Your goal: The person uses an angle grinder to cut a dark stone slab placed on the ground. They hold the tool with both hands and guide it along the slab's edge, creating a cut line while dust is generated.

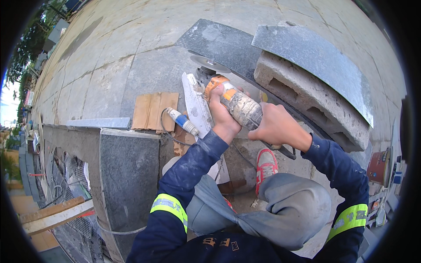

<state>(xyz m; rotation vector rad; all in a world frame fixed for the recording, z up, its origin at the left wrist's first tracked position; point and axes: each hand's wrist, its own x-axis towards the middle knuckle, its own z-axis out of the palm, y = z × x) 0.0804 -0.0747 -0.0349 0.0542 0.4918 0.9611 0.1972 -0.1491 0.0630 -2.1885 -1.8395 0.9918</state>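
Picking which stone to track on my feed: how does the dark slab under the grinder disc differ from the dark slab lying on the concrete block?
The slab under the disc sits lower, partly tucked beneath the concrete block; the slab on the block rests on top, raised and tilted. The grinder, held in the left hand and right hand, has its disc at the lower slab; the upper slab is untouched. The upper one looks dustier and lighter. Both are dark grey flat stone.

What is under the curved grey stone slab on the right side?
A hollow concrete block props up the curved grey stone slab; its side openings show. A second dark slab lies lower, beside the block. The ground beneath the block is covered and cannot be seen.
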